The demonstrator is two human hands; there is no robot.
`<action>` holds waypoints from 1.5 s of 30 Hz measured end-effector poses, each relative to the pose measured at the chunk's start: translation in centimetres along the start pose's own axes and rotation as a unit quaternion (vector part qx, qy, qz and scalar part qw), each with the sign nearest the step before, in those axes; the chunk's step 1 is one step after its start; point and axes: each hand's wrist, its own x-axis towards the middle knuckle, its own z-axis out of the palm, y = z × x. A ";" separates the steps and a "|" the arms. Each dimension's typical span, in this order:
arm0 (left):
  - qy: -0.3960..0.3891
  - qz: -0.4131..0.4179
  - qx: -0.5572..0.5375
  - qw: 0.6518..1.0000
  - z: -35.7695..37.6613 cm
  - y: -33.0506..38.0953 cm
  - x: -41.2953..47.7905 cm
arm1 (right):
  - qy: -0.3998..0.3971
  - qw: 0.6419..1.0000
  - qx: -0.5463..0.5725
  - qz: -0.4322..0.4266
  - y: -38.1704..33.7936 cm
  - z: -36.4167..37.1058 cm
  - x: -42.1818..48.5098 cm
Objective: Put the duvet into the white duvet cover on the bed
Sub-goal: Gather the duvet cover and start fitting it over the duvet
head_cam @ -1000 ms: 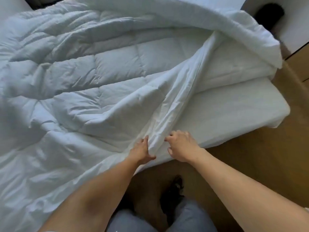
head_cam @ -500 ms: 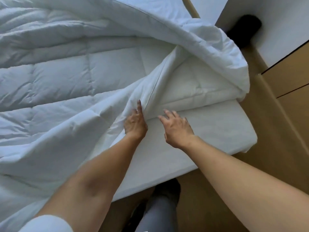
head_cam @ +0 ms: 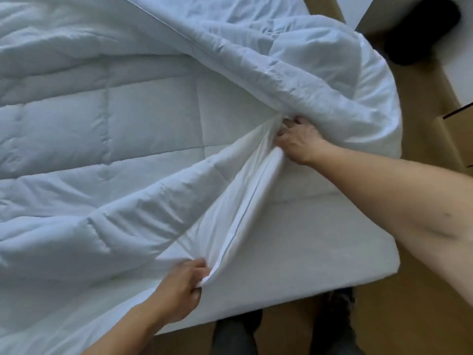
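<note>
Duvet: the quilted duvet lies spread flat across the bed, filling the left and middle of your view. Most of it is bare and not yet in the cover.
Cover: the white duvet cover is bunched over the duvet's right side, with one seamed edge pulled into a taut band between your hands.
Left hand: your left hand pinches the near end of that band, thumb against curled fingers, at the front edge of the bed.
Right hand: your right hand clutches the far end, fingers curled into the gathered cloth under the rumpled fold.
Why held so: stretching the edge between two grips likely lets you find and hold wide the cover's mouth, so the duvet can be fed in.
Direction: the band's long axis runs on a slant, from near-left up to far-right. The duvet's stitched rows run across your view, and its bulk reaches off to the left.
Beneath: the bare mattress shows at the near right corner.
Around: the wooden floor borders the bed. A dark object, too blurred to name, sits at the top right.
</note>
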 end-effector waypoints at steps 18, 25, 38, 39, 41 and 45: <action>0.013 -0.102 0.159 0.982 13.2 27.5 18.0 | -0.044 0.996 -0.024 -0.068 5.9 16.2 -23.4; -0.010 -0.128 0.148 0.981 19.0 31.2 13.2 | -0.174 0.966 0.174 0.078 10.9 20.2 -27.3; -0.129 -0.167 0.197 0.957 32.9 27.8 2.8 | -0.402 0.706 0.553 0.183 -0.4 33.7 -42.7; -0.138 -0.172 0.182 0.958 32.5 27.9 2.9 | -0.405 0.703 0.555 0.185 -0.3 33.8 -42.5; -0.154 -0.185 0.112 0.964 31.6 28.9 4.1 | -0.417 0.696 0.555 0.182 0.4 33.4 -42.3; -0.034 -0.205 -0.175 0.963 29.3 34.4 7.6 | -0.250 0.733 0.609 0.173 3.5 31.3 -42.5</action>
